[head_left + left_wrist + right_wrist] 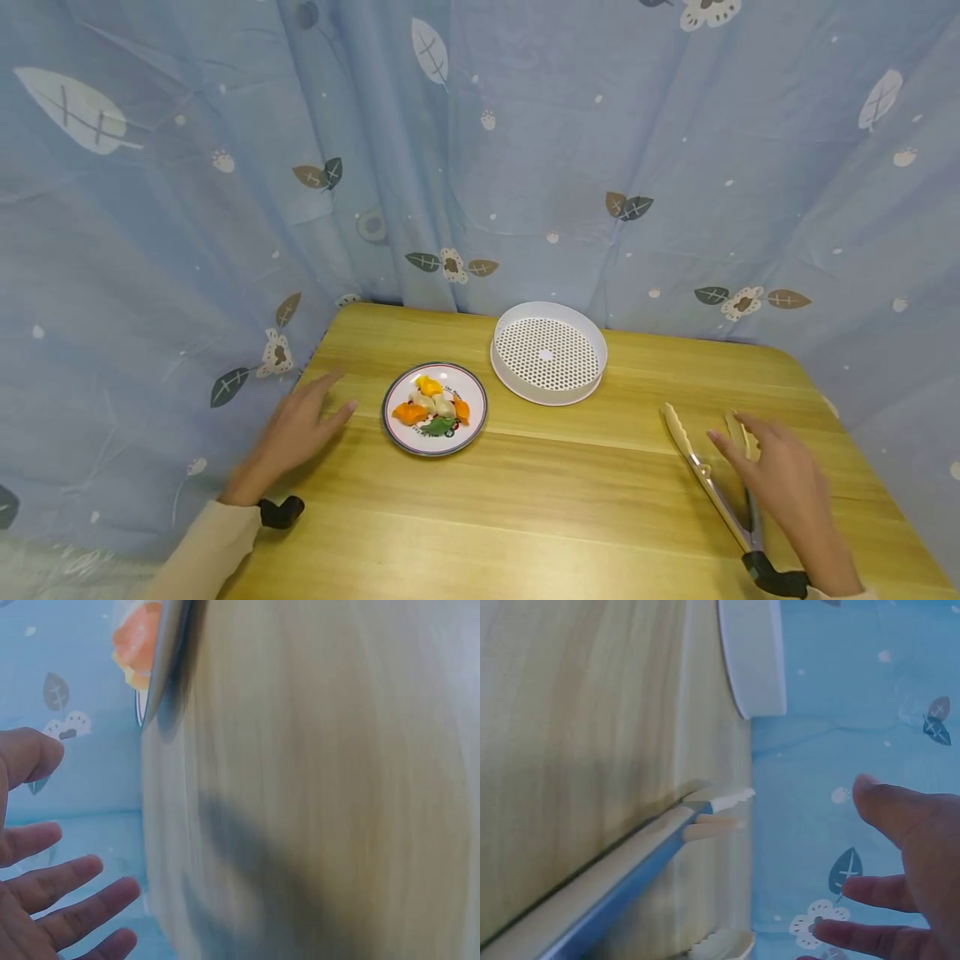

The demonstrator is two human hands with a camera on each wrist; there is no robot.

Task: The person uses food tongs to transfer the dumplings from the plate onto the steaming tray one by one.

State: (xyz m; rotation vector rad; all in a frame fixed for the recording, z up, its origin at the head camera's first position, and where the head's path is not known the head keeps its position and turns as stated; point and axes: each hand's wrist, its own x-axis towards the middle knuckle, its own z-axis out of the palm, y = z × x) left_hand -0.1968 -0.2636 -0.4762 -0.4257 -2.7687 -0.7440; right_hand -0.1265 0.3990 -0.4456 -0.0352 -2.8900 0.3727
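My left hand (302, 427) hovers over the table's left side with fingers spread, just left of a round plate (397, 437). Orange, yellow, white and green dumplings (442, 406) lie on that plate; an orange one (139, 637) shows above its rim in the left wrist view. On the right, my right hand (787, 475) is held above a pair of metal tongs (722, 502) with cream scalloped tips, fingers extended and holding nothing. The tongs lie spread apart on the table, and the hand overlaps one arm of them in the head view.
A round white steamer basket (551, 392) with a perforated base stands at the back middle of the wooden table (525, 517), right of the plate. A blue leaf-patterned curtain (525, 167) hangs behind the table and along its sides. Dark camera mounts (281, 512) sit on both wrists.
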